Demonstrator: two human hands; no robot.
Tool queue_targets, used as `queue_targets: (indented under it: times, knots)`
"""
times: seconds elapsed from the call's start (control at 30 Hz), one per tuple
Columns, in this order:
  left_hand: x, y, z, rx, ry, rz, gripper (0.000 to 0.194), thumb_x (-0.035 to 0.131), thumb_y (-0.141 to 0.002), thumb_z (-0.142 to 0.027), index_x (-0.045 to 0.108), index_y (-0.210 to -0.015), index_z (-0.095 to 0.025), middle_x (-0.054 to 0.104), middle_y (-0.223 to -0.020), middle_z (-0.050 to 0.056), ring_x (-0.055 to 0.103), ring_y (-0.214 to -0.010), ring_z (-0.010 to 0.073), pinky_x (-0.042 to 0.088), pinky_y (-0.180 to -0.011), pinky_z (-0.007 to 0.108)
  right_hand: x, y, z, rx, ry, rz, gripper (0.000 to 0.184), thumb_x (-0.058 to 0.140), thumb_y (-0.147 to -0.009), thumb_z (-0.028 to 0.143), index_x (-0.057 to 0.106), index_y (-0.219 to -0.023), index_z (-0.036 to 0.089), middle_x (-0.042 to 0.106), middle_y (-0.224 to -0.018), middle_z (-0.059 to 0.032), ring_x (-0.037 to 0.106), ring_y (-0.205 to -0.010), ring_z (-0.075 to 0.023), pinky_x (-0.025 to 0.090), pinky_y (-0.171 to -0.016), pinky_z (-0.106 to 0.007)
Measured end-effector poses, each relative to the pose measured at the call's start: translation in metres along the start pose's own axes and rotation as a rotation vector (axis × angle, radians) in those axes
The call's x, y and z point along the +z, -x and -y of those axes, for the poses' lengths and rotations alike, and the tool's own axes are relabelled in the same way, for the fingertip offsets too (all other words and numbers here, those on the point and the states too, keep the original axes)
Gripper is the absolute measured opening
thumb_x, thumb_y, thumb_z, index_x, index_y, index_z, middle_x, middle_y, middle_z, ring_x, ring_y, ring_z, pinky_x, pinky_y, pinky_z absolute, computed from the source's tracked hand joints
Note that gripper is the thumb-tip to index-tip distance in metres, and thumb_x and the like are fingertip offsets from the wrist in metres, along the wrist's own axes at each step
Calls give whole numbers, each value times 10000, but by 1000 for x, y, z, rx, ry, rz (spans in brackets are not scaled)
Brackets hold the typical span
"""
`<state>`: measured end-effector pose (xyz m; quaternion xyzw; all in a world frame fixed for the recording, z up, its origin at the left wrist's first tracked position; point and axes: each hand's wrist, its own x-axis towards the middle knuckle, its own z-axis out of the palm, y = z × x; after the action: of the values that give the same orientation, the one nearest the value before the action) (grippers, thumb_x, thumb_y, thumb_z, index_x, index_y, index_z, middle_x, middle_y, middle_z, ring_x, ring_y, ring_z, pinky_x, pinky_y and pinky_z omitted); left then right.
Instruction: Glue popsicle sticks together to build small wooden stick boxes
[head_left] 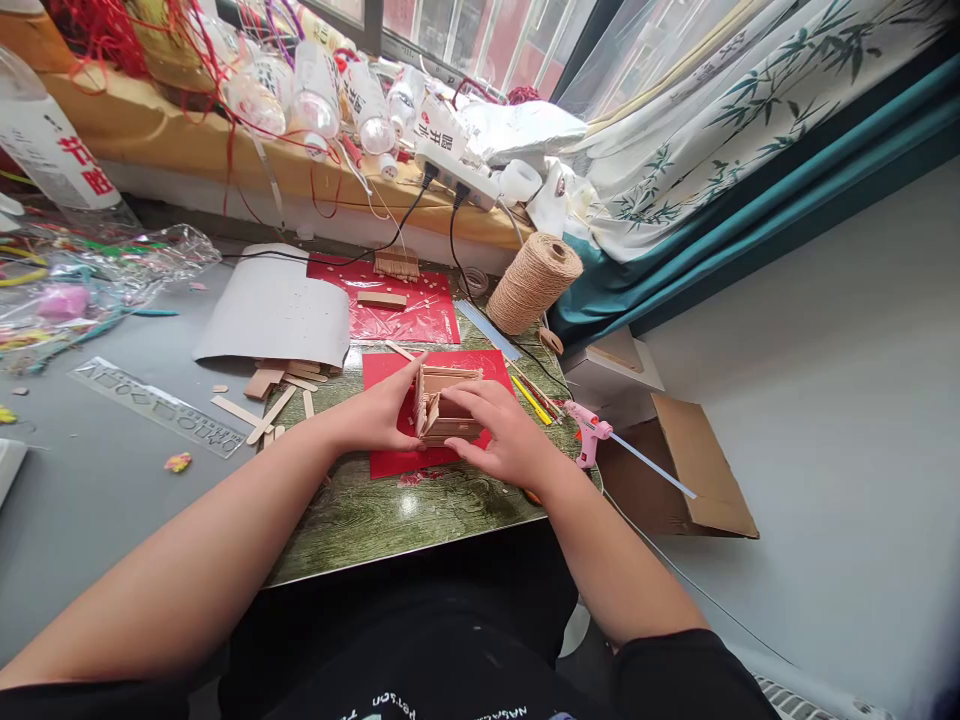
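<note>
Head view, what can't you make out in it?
All in the head view:
Wooden box: right side, hidden by the right hand.
Orange object: mostly hidden by the right forearm.
Clear ruler: markings too small to read.
White object: cut off by the left edge.

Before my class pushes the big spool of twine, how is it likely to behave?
The spool of twine may tip if pushed near the top, since it seems to stand on end and is taller than wide. On its side, the round body would probably roll. The coarse wound surface suggests little slipping.
</note>
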<state>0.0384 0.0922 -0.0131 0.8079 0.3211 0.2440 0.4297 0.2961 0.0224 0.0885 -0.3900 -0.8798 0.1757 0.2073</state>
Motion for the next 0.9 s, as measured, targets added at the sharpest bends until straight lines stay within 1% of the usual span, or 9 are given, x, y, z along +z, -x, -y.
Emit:
queue_targets:
  times: [0.07,0.13,0.27,0.33,0.5,0.6,0.73,0.9]
  knots:
    - [-1,0,-1,-6,-20,-2,1396,886,-698,-495,-37,-1715,-241,438,-1652,188,557,-1433,375,460,-1179,445,-6,1,2,21,5,5,605,724,-959,297,504,-1523,298,611,-1451,-121,548,-1374,-308,472,-1182,-564]
    - [-2,0,-3,-3,-28,-6,1399,896,-684,-483,-19,-1717,-252,406,-1672,191,533,-1454,388,449,-1192,457,-11,2,1,33,-5,4,557,711,-966,261,539,-1495,283,634,-1429,-113,565,-1353,-292,479,-1177,-544]
    - [-4,0,-9,-22,-24,9,1372,872,-713,-477,-40,-1714,-260,446,-1650,183,544,-1449,374,469,-1176,459,-14,2,-5,18,-40,2,482,672,-995,237,577,-1466,272,676,-1388,-102,598,-1321,-277,504,-1157,-540]
    - [-4,0,-10,-28,-45,13,1366,867,-719,-466,-47,-1713,-258,415,-1673,178,522,-1472,369,451,-1198,460,-14,2,-7,12,-56,-6,493,686,-987,226,584,-1467,282,684,-1384,-97,608,-1316,-279,517,-1150,-546]
    - [-4,0,-11,18,-69,-1,1355,871,-714,-431,-25,-1716,-254,360,-1707,180,505,-1488,375,425,-1231,475,-18,-1,-4,28,-63,29,502,709,-968,182,614,-1449,287,695,-1379,-94,627,-1320,-275,518,-1173,-542]
    - [-4,0,-11,39,-89,1,1368,864,-726,-438,-66,-1712,-250,325,-1722,188,474,-1511,381,419,-1236,481,-22,-4,-2,34,-31,62,485,700,-973,180,624,-1443,273,684,-1399,-105,615,-1347,-283,502,-1194,-551]
    - [-4,0,-8,49,-127,4,1386,857,-737,-454,-114,-1703,-237,250,-1747,205,402,-1556,389,394,-1251,488,-20,-5,0,29,-14,64,491,701,-970,187,618,-1447,268,685,-1385,-104,622,-1326,-277,529,-1167,-528]
    - [-2,0,-4,36,-130,24,1398,850,-744,-444,-147,-1695,-207,294,-1721,226,434,-1534,381,424,-1228,482,-17,-5,7,37,38,41,486,678,-964,156,618,-1436,254,691,-1352,-117,638,-1272,-285,559,-1111,-533]
